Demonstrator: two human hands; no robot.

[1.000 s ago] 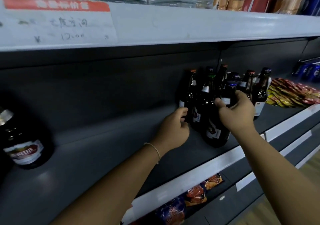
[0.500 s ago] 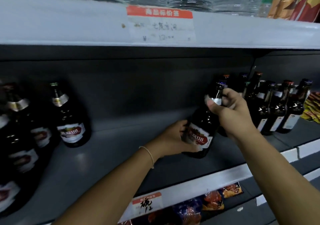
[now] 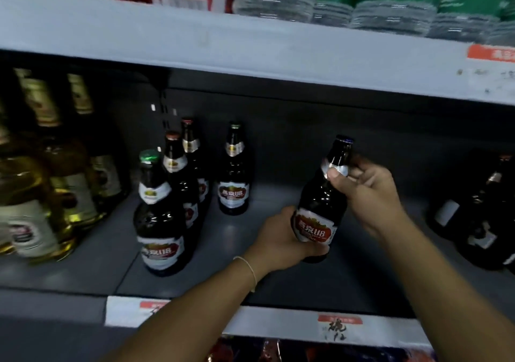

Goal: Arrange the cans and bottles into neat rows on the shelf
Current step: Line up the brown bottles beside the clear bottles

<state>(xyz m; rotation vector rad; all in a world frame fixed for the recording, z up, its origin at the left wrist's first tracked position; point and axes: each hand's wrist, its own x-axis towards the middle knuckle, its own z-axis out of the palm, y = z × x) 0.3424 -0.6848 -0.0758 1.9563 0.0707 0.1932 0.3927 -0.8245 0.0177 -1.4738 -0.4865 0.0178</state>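
I hold a dark beer bottle with a red and white label, tilted slightly, just above the grey shelf. My left hand cups its base and lower body. My right hand pinches its neck at the silver collar. To the left stands a row of three matching dark bottles, one behind another, and a single dark bottle stands further back beside them.
Pale yellow bottles crowd the shelf's far left. More dark bottles stand at the right edge. The shelf above carries water bottles and red cartons. Price tags line the shelf's front rail. Snack packs lie below.
Both hands have carried the dark bottle leftward from the right-hand cluster to the middle of the shelf. My view has swung left, bringing the left row and yellow bottles into sight.
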